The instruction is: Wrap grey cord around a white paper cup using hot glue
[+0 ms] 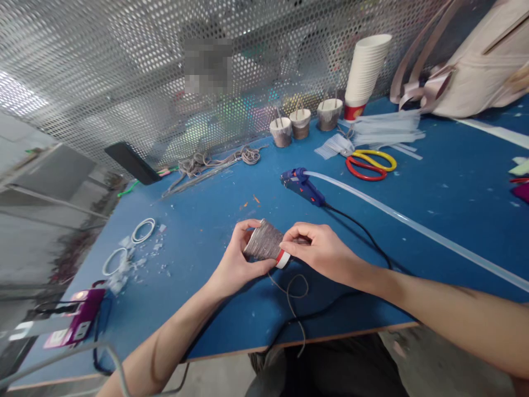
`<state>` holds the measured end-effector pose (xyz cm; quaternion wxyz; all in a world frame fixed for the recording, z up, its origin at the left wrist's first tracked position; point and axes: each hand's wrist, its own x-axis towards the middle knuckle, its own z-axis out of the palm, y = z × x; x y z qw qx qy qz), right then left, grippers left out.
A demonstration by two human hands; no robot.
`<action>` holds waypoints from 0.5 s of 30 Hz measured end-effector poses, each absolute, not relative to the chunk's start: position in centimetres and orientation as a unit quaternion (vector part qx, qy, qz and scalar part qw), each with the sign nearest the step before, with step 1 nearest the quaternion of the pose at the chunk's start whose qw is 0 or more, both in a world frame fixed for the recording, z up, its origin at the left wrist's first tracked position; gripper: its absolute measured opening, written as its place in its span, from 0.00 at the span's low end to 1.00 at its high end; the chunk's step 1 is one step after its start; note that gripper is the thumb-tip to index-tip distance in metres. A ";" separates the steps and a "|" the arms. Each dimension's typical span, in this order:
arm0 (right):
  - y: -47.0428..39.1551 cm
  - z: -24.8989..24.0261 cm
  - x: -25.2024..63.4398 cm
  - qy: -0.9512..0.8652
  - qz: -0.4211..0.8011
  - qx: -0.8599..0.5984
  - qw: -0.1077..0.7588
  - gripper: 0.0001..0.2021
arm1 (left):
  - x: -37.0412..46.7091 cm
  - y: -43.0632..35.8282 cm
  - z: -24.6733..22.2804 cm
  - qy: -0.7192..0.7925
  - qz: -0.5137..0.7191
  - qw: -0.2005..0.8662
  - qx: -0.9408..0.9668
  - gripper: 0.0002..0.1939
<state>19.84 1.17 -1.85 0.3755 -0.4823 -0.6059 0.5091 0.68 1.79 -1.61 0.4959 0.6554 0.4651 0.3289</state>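
A paper cup (265, 241), wound with grey-brown cord over most of its side, lies tilted above the blue table. A red and white band shows bare at its right end. My left hand (239, 259) is closed around the cup, fingers at the far rim and thumb near the band. At the band, my right hand (320, 245) pinches with thumb and forefinger; a bit of cord seems to be between them, partly hidden. A loose tail of cord (295, 298) curls below the cup toward the table's front edge.
Beyond my hands lies a blue glue gun (303, 186) with a long glue stick (397, 215). Further back are red-yellow scissors (370, 165), several wrapped cups (329, 114), a cup stack (366, 71) and cord bundles (210, 165). A purple power strip (76, 320) sits left.
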 end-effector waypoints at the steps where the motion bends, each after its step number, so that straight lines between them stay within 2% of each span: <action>1: 1.2 -1.9 19.8 -0.605 0.509 -0.482 0.378 0.06 | 0.6 1.8 -1.6 0.464 0.328 0.500 0.653 0.29; 15: 0.8 -2.4 19.6 -0.586 0.534 -0.470 0.387 0.07 | -0.2 2.2 -2.8 0.412 0.347 0.487 0.688 0.30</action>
